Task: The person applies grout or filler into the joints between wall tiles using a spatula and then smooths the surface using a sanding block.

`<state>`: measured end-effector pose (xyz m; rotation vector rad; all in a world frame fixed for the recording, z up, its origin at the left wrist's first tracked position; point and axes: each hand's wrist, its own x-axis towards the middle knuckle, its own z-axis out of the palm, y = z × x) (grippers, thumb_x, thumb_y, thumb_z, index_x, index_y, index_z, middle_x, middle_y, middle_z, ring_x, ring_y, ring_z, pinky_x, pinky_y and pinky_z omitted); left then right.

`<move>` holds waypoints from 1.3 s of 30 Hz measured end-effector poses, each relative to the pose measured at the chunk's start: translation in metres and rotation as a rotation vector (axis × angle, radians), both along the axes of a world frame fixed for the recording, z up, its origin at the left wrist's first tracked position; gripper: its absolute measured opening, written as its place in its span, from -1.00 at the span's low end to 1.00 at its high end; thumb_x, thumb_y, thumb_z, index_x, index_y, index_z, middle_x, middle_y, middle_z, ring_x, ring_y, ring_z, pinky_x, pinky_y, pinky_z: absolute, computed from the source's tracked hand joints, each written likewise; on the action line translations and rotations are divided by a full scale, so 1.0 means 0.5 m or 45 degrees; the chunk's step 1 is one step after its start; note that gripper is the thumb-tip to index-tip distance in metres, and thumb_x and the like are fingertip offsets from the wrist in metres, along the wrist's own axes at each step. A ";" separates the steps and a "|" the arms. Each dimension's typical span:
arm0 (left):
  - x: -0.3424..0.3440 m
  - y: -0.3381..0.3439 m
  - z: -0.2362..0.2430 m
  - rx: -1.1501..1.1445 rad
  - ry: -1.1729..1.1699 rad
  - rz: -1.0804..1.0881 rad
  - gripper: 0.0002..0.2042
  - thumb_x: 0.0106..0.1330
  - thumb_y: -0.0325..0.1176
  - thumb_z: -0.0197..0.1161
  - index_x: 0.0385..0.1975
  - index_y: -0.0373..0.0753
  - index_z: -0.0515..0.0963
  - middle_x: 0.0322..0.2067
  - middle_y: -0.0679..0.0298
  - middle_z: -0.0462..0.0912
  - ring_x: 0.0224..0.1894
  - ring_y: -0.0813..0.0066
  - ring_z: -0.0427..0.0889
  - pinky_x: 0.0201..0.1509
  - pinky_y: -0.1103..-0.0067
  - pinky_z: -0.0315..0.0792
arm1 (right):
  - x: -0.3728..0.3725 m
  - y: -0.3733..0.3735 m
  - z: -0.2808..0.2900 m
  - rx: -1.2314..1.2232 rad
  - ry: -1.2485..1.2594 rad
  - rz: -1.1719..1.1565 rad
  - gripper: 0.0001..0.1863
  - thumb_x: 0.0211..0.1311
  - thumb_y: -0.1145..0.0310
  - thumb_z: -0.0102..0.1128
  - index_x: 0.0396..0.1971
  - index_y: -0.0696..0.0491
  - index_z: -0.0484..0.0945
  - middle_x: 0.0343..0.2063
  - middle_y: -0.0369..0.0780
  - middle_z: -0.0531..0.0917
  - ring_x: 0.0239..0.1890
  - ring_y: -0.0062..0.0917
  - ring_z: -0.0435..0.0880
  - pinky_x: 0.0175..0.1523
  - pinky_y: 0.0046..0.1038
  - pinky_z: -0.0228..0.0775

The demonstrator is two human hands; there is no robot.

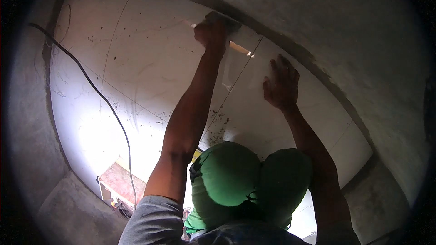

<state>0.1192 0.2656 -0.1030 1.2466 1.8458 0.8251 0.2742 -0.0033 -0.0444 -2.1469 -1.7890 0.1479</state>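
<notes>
My left hand [210, 35] is stretched far forward, its fingers closed around a flat, dark grey trowel [233, 26]. The trowel lies against the far edge of the white tile floor [154, 63], close to where the tiles meet the wall; its handle is hidden in my grip. Further right, my right hand [282, 85] is on or just over another tile with its fingers stretched out, holding nothing. Between the two hands a thin dark joint line runs across the tiles, with a bright reflection beside it.
A grey cement wall [340, 27] curves round the far and right sides. One black cable [97, 88] crosses the tiles on the left, down to a reddish box-like thing [120, 181]. Dark crumbs [218, 124] are scattered in front of my green-clad knees [229, 172]. Strong light falls at lower left.
</notes>
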 end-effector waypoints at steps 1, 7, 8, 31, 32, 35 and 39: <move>0.004 -0.002 0.001 0.094 0.228 -0.165 -0.75 0.29 -0.23 0.40 -0.44 -0.32 0.67 -0.41 0.17 0.77 -0.33 0.34 0.78 -0.23 0.40 0.62 | 0.000 0.000 0.001 0.004 0.014 0.001 -0.27 0.33 0.17 0.27 0.47 0.05 0.37 0.52 -0.01 0.32 0.54 -0.04 0.27 0.51 0.09 0.13; 0.023 -0.034 0.028 0.111 0.430 -0.280 -0.72 0.20 -0.25 0.43 -0.52 -0.40 0.69 -0.43 -0.02 0.81 -0.32 0.16 0.85 -0.19 0.30 0.66 | 0.001 0.002 0.006 -0.070 -0.006 -0.015 -0.27 0.33 0.16 0.27 0.47 0.07 0.37 0.53 0.00 0.30 0.55 -0.03 0.26 0.52 0.09 0.11; 0.025 -0.045 0.032 0.096 0.416 -0.249 -0.71 0.20 -0.25 0.43 -0.52 -0.41 0.68 -0.43 -0.03 0.81 -0.33 0.14 0.85 -0.20 0.29 0.66 | 0.001 0.003 0.007 -0.074 -0.016 -0.013 -0.28 0.33 0.17 0.29 0.45 0.09 0.39 0.52 0.02 0.31 0.54 -0.01 0.27 0.53 0.10 0.11; 0.102 -0.147 0.088 0.071 0.469 -0.338 -0.65 0.45 -0.05 0.33 -0.40 -0.23 0.73 -0.53 0.20 0.74 -0.42 0.43 0.78 -0.29 0.42 0.61 | 0.007 0.002 0.001 0.038 0.034 0.005 -0.29 0.33 0.14 0.27 0.45 0.05 0.40 0.52 -0.03 0.31 0.55 -0.06 0.26 0.52 0.10 0.11; 0.105 -0.142 0.082 0.112 0.557 -0.393 -0.66 0.45 -0.05 0.34 -0.41 -0.22 0.72 -0.55 0.22 0.73 -0.44 0.44 0.77 -0.31 0.43 0.60 | 0.007 0.002 0.000 0.007 0.008 -0.003 -0.29 0.33 0.14 0.27 0.45 0.05 0.40 0.52 -0.03 0.32 0.55 -0.06 0.26 0.52 0.10 0.10; 0.113 -0.150 0.075 0.081 0.464 -0.395 -0.66 0.42 -0.04 0.38 -0.43 -0.21 0.71 -0.54 0.26 0.73 -0.45 0.49 0.75 -0.33 0.46 0.60 | 0.006 0.002 0.001 -0.025 -0.012 -0.014 -0.29 0.32 0.15 0.28 0.44 0.05 0.40 0.52 -0.03 0.32 0.54 -0.06 0.26 0.52 0.11 0.10; 0.124 -0.173 0.094 0.074 0.133 -0.227 -0.69 0.25 -0.21 0.44 -0.45 -0.41 0.69 -0.40 0.00 0.79 -0.34 0.21 0.81 -0.20 0.28 0.64 | 0.002 0.000 0.007 -0.101 0.018 -0.016 -0.28 0.33 0.19 0.30 0.45 0.10 0.39 0.51 0.02 0.33 0.55 -0.03 0.27 0.55 0.11 0.08</move>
